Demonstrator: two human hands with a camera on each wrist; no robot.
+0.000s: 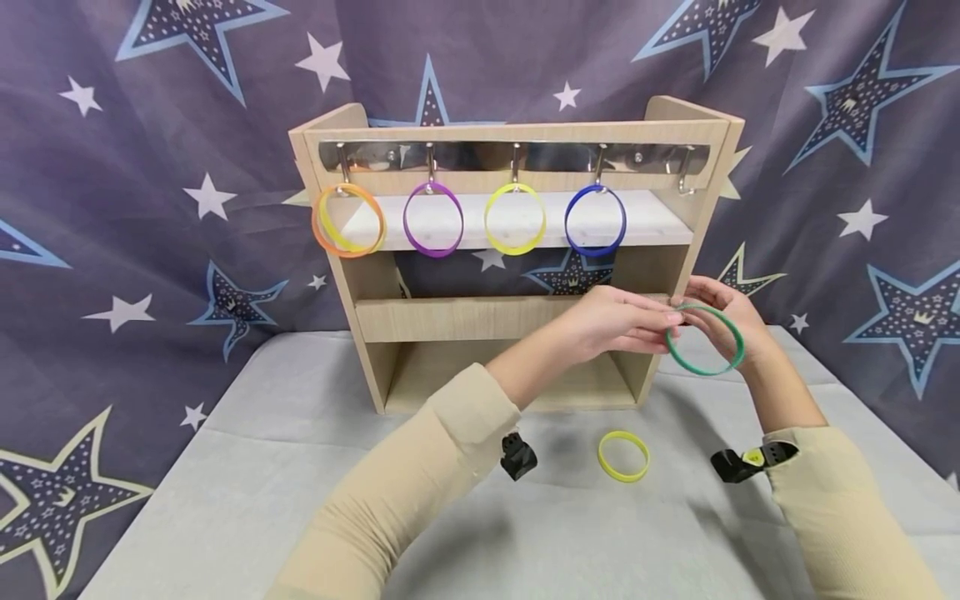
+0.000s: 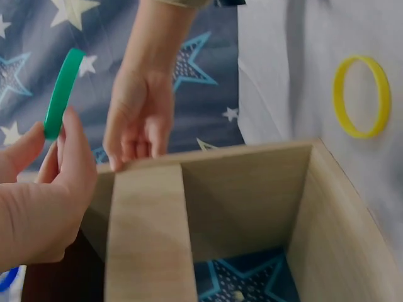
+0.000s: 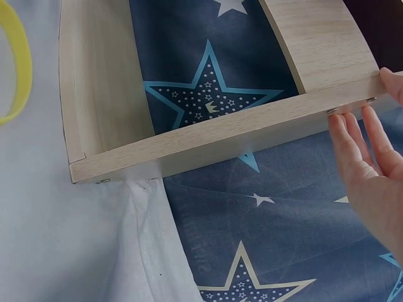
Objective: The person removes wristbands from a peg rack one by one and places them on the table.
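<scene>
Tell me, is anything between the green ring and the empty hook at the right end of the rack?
Nothing visible is in the way. The green ring, pinched in the left hand with the right hand beside it, sits below the empty hook, with open air along the rack's right side.

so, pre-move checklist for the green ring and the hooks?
1. Grip: left hand pinches the green ring at its rim: ok.
2. Right hand is off the ring, fingers on the rack side edge: ok.
3. Far-right hook is bare: ok.
4. The other four hooks already carry rings, so there is no free spot there: not ok.
5. Spare yellow ring lies flat on the table, apart from both arms: ok.
6. Rack fixed to the table: cannot tell.
</scene>
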